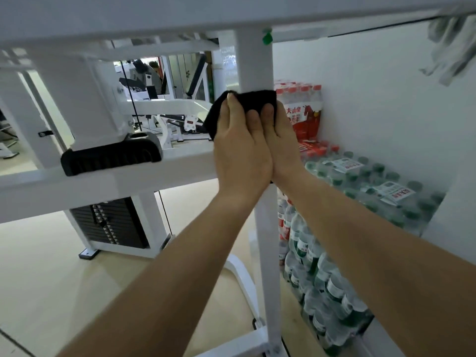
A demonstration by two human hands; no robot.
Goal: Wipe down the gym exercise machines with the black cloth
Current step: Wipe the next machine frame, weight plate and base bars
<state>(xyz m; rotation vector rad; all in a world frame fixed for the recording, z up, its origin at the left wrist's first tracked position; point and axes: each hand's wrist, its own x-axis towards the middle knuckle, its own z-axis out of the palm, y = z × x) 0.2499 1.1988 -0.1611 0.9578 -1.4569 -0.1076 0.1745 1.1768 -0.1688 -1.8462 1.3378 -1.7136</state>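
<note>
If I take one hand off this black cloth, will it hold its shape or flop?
Probably floppy: the black cloth lies across the white post and its left part hangs loose past the edge. It looks thin and light, so it would likely slide down unless the left hand or right hand presses it. Its matte surface suggests some grip.

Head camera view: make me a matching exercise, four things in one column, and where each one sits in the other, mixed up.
Things
1. black cloth
2. weight stack
3. bottled water packs
4. green tag

Places
A. piled against the white wall on the right
B. pressed to the white post by the left hand and right hand
C. low in the machine frame on the left
D. at the top of the post

Pairs: 1-B, 2-C, 3-A, 4-D
</note>
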